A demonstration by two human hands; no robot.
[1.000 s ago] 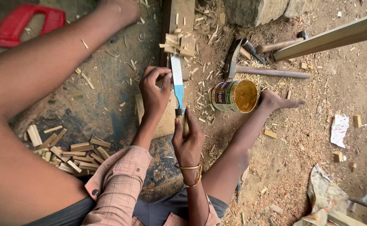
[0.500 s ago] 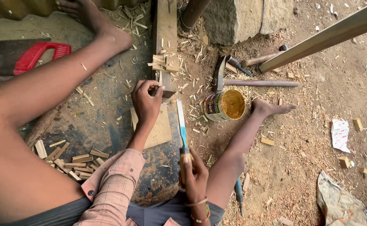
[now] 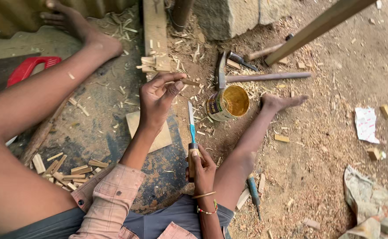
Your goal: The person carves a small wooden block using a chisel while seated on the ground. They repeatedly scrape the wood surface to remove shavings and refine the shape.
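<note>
The left hand (image 3: 158, 99) is raised above the dark ground, its grip pinching a small wood sliver (image 3: 189, 82) between thumb and fingertips; the sliver pokes out toward 3 o'clock from the fingers. The right hand (image 3: 201, 166) sits at 5 o'clock from the left one, its grip wrapped tight round the wooden handle of a chisel (image 3: 191, 128). The chisel stands nearly upright in view, its blue-and-steel blade pointing to 12 o'clock, the tip just below the sliver and apart from it. Bangles circle the right wrist.

A flat wooden board (image 3: 163, 137) lies on the ground under the left forearm, at 9 o'clock from the chisel. An open tin (image 3: 228, 103) with yellowish contents lies tilted at 2 o'clock from the blade, near it but not touching. Beyond the tin, at 12 o'clock, a hammer (image 3: 256, 77) lies with its long handle pointing to 3 o'clock. A pile of cut wood pieces (image 3: 65, 168) rests at 9 o'clock from the right hand, beside the left leg. A red saw handle (image 3: 30, 70) lies at far 9 o'clock from the left hand. A screwdriver (image 3: 253, 189) lies by the right leg, at 4 o'clock from the right hand. Shavings litter the ground all about.
</note>
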